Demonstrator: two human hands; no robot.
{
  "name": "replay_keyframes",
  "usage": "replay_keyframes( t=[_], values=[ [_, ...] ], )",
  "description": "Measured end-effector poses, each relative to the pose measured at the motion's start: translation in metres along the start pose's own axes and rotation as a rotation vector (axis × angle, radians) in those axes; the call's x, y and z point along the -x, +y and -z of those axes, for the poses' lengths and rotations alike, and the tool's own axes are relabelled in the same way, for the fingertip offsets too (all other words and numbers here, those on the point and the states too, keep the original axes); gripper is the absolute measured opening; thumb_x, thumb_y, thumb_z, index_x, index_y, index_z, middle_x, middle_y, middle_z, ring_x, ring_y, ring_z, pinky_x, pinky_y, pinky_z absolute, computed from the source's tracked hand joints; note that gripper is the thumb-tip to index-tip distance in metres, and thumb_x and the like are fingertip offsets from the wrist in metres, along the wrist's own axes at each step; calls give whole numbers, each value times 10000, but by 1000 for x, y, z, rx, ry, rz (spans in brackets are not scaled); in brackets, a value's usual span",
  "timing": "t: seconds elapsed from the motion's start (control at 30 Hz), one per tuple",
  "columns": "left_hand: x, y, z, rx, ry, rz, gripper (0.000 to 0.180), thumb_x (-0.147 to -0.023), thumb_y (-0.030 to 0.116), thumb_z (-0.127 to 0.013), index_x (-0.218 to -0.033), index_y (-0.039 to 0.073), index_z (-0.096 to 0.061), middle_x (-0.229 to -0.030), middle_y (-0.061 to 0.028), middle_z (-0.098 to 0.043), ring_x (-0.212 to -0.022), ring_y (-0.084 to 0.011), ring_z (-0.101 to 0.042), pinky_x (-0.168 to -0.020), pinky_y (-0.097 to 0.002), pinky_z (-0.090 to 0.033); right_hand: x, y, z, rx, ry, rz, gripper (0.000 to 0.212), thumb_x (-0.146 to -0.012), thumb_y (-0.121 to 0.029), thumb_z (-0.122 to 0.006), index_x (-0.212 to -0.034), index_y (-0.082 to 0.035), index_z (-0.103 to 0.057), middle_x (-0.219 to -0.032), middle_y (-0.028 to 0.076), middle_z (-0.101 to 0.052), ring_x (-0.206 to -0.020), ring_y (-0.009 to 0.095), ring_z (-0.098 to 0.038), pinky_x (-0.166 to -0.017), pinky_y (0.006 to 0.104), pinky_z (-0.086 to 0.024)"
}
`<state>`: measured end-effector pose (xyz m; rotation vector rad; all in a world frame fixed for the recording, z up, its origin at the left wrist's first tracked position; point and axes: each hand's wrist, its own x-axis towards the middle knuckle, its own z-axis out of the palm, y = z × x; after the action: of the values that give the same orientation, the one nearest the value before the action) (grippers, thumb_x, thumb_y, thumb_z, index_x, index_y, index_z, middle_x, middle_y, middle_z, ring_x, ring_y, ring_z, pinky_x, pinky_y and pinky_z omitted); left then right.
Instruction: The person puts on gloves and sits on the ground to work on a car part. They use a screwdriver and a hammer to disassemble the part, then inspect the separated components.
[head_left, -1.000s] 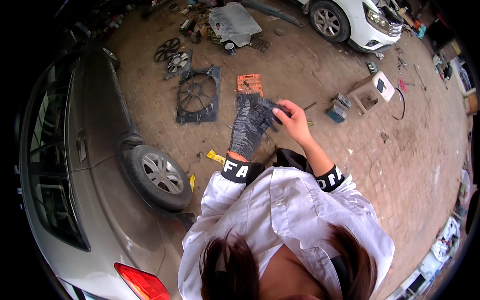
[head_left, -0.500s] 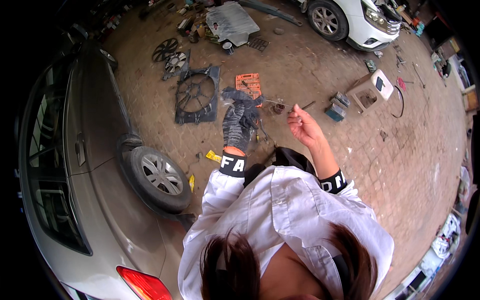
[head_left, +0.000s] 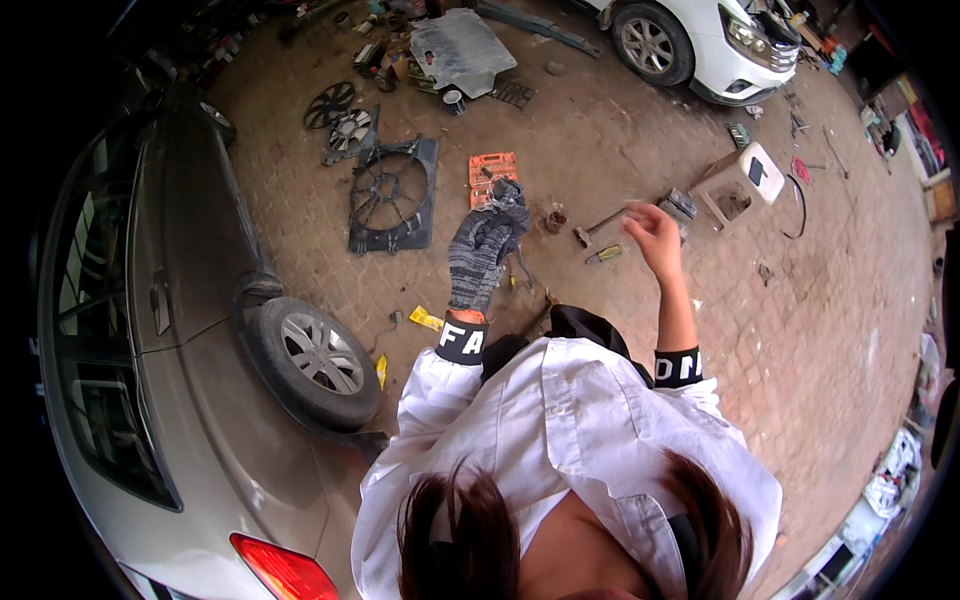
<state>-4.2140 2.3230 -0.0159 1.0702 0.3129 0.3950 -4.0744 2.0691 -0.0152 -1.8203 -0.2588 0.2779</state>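
My left hand (head_left: 478,255) wears a dark grey knitted glove and is raised in front of me. Its fingers are closed on a crumpled grey glove (head_left: 508,200), which partly covers the orange tool case (head_left: 492,165) on the floor beyond. My bare right hand (head_left: 655,238) hovers to the right, slightly blurred, its thumb and fingers apart with nothing visible in them. Below it lie a hammer (head_left: 584,237), the end of its handle reaching toward my fingers, and a yellow-green screwdriver (head_left: 603,255). A small dark red container (head_left: 556,218) stands between my hands.
A silver-brown car (head_left: 200,400) stands close on my left, its wheel (head_left: 320,360) near my arm. Fan parts and a black fan shroud (head_left: 393,195) lie ahead. A beige stool (head_left: 740,185) is at the right, beside dark boxes (head_left: 678,205). A white car (head_left: 700,50) stands farther off.
My right hand has moved right, away from the left, and its fingers have parted. The thin thread stretched between the hands no longer shows. The crumpled glove has swung more upright.
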Motion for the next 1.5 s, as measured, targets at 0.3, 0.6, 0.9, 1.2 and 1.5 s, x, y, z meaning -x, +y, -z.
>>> replay_keyframes(
  t=[0.3, 0.6, 0.9, 1.2, 1.5],
  values=[
    [19, 13, -30, -207, -84, 0, 140, -836, 31, -602, -973, 6, -593, -838, -49, -634, -727, -108, -585, -635, -225, -477, 11, -79, -63, -373, -452, 144, 165, -810, -26, -645, -955, -5, -571, -828, 14, -615, -705, 44, -547, -628, 194, -444],
    [25, 16, -17, -392, 214, -359, 105, -815, 45, -630, -908, 2, -604, -843, -54, -619, -706, -118, -579, -640, -243, -469, 9, -84, -43, -448, -359, 72, 157, -826, -107, -653, -906, -27, -543, -821, 17, -605, -733, 64, -562, -661, 203, -463],
    [40, 21, -21, -228, 185, -64, 186, -834, 83, -596, -1000, -1, -597, -805, -35, -628, -673, -70, -532, -568, -203, -413, 14, -74, -82, -566, -471, -73, 182, -876, -99, -578, -1038, -18, -590, -917, -4, -635, -801, 60, -561, -729, 222, -460],
    [28, -5, 14, -637, 402, -289, 212, -874, 82, -552, -1063, -9, -578, -990, -97, -617, -875, -158, -577, -788, -265, -470, 15, -74, -79, -301, -320, 281, 220, -821, -20, -593, -1033, -48, -645, -943, 0, -595, -787, 95, -537, -700, 228, -436],
    [32, -1, -27, -62, -7, -134, 246, -881, 50, -486, -1091, -30, -583, -1029, -88, -620, -911, -154, -594, -816, -268, -486, 46, -75, -96, 142, -257, 719, 325, -699, -12, -664, -1018, -66, -632, -960, 101, -554, -909, 265, -549, -783, 336, -456]
  ],
)
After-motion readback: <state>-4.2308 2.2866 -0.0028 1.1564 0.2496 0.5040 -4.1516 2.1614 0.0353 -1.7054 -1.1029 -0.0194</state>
